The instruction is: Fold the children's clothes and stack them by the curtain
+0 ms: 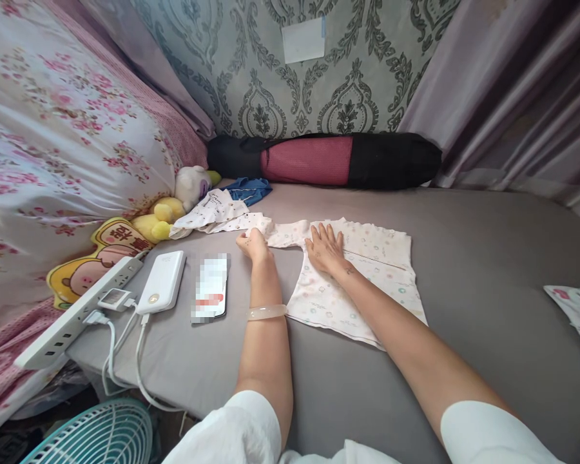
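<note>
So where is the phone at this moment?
In the head view, the phone lies left of centre on the grey sheet, between the white power bank and the person's left forearm.

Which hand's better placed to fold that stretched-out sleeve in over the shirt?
Probably the left hand: it's curled at the outer end of the sleeve, while the right hand lies flat on the shirt.

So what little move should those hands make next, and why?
Probably the left hand should fold the sleeve inward over the shirt: that hand seems closed on the sleeve's outer end, the sleeve sticks out sideways, and the right hand lies flat on the shirt.
</note>
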`<state>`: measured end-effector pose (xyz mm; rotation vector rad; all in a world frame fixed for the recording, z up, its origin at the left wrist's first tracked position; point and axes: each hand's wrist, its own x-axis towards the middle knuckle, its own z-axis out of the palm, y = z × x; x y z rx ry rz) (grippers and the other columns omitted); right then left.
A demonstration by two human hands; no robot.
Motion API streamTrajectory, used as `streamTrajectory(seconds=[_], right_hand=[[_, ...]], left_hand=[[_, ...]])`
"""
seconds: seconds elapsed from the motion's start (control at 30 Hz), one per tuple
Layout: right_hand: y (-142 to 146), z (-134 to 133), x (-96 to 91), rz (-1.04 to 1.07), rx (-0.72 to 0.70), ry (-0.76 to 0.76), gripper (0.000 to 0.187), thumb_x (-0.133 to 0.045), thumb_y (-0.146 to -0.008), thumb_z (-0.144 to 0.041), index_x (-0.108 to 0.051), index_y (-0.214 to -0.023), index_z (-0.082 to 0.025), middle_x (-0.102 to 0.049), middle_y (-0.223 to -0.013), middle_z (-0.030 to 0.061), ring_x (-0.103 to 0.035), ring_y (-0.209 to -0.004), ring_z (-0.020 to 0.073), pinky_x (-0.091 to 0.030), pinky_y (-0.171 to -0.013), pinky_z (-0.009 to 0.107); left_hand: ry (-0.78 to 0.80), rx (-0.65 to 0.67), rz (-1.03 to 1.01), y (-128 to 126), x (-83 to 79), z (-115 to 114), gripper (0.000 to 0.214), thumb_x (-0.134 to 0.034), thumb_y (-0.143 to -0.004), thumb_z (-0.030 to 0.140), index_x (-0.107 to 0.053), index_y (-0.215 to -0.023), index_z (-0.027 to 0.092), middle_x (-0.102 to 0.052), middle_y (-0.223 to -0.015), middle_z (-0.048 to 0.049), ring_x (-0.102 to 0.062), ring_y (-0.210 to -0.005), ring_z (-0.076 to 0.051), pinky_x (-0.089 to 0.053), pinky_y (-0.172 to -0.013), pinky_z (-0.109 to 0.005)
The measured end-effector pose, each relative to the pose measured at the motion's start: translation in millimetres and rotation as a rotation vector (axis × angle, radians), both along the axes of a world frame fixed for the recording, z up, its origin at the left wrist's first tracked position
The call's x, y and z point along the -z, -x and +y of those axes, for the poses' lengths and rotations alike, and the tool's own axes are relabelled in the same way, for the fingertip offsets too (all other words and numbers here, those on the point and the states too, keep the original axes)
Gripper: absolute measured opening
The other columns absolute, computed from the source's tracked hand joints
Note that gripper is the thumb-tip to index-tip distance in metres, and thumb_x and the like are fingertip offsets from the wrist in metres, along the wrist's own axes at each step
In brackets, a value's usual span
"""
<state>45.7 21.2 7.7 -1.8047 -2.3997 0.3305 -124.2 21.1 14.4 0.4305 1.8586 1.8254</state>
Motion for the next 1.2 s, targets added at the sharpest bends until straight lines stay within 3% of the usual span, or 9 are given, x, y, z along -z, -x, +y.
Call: streamTrajectory(seconds=[0.1,0.27,0.4,0.53,0.67,0.77,0.93,1.07,1.2], right_hand=[[3.8,-0.8,0.2,0.011,0.016,-0.013,0.064,-0.014,-0.101,-0.044,-0.026,-0.157,-0.015,-0.020,-0.164,0.0113,-0.009,-0.151,0.0332,-0.006,-0.119,0.057],[5.7,-2.6,3.8,0.014,0.025,-0.058,0.063,-0.014,-0.101,-0.045,-0.030,-0.155,-0.016,-0.023,-0.163,0.0113,-0.012,-0.150,0.0330,-0.006,-0.119,0.056],[5.7,-2.2,5.9,0.014,0.029,-0.068,0.065,-0.014,-0.101,-0.047,-0.031,-0.155,-0.017,-0.022,-0.164,0.0105,-0.012,-0.150,0.0327,-0.007,-0.119,0.056],[6.7,-1.6,6.2,0.015,0.043,-0.057,0.069,-0.013,-0.100,-0.048,-0.024,-0.157,-0.010,-0.021,-0.164,0.0106,-0.011,-0.151,0.0318,-0.006,-0.120,0.055],[7.9,-0.9,6.5,0.002,0.050,-0.052,0.072,-0.012,-0.100,-0.049,-0.022,-0.157,-0.007,-0.019,-0.164,0.0115,-0.010,-0.151,0.0314,-0.005,-0.120,0.054],[8.4,-0.3,5.9,-0.006,0.052,-0.040,0.070,-0.014,-0.100,-0.050,-0.025,-0.157,-0.010,-0.019,-0.164,0.0105,-0.010,-0.151,0.0317,-0.005,-0.120,0.055],[8.8,-1.3,2.0,0.008,0.048,-0.014,0.070,-0.015,-0.100,-0.053,-0.028,-0.157,-0.014,-0.020,-0.164,0.0105,-0.009,-0.151,0.0326,-0.005,-0.120,0.056],[7.9,-1.3,-1.7,0.028,0.044,0.029,0.071,-0.015,-0.100,-0.055,-0.026,-0.157,-0.014,-0.016,-0.165,0.0103,-0.005,-0.152,0.0322,-0.002,-0.120,0.056],[0.8,3.4,-5.9,0.135,0.023,0.095,0.069,-0.016,-0.101,-0.051,-0.024,-0.157,-0.014,-0.015,-0.165,0.0091,-0.004,-0.153,0.0262,-0.001,-0.121,0.054]], left_hand=[[0.062,-0.126,-0.180,-3.0,-8.0,-2.2,0.043,-0.051,-0.071,0.020,-0.049,-0.114,0.016,-0.054,-0.084,-0.0014,-0.057,-0.065,-0.014,-0.048,-0.059,-0.027],[0.002,-0.112,-0.299,-9.0,-13.4,-5.4,0.033,-0.052,-0.070,0.015,-0.055,-0.103,0.017,-0.052,-0.078,0.0012,-0.057,-0.064,-0.012,-0.049,-0.061,-0.025],[-0.032,-0.088,-0.275,-10.2,-10.0,-2.3,0.035,-0.054,-0.071,0.013,-0.059,-0.105,0.015,-0.057,-0.084,-0.0004,-0.061,-0.075,-0.013,-0.053,-0.072,-0.028],[-0.170,-0.097,-0.181,-6.1,-5.5,4.7,0.035,-0.058,-0.074,0.013,-0.060,-0.110,0.015,-0.063,-0.103,-0.0051,-0.063,-0.100,-0.014,-0.049,-0.090,-0.024],[-0.257,-0.068,-0.139,-2.4,-4.9,11.1,0.034,-0.060,-0.081,0.024,-0.061,-0.115,0.018,-0.065,-0.117,-0.0066,-0.062,-0.110,-0.015,-0.048,-0.092,-0.023],[-0.356,-0.018,-0.168,-5.0,-9.9,12.4,0.037,-0.058,-0.085,0.031,-0.060,-0.121,0.022,-0.065,-0.123,-0.0063,-0.064,-0.112,-0.016,-0.051,-0.090,-0.023],[-0.533,0.141,-0.218,-17.1,-25.3,5.9,0.040,-0.051,-0.092,0.027,-0.056,-0.132,0.024,-0.067,-0.126,-0.0073,-0.063,-0.117,-0.018,-0.052,-0.093,-0.027],[-0.574,0.294,-0.189,-29.4,-36.6,-0.2,0.040,-0.050,-0.095,0.031,-0.057,-0.133,0.022,-0.066,-0.129,-0.0082,-0.062,-0.119,-0.019,-0.051,-0.096,-0.029],[-0.586,0.364,-0.161,-41.8,-43.6,-0.9,0.042,-0.053,-0.095,0.039,-0.058,-0.132,0.021,-0.065,-0.131,-0.0090,-0.059,-0.125,-0.021,-0.049,-0.100,-0.031]])
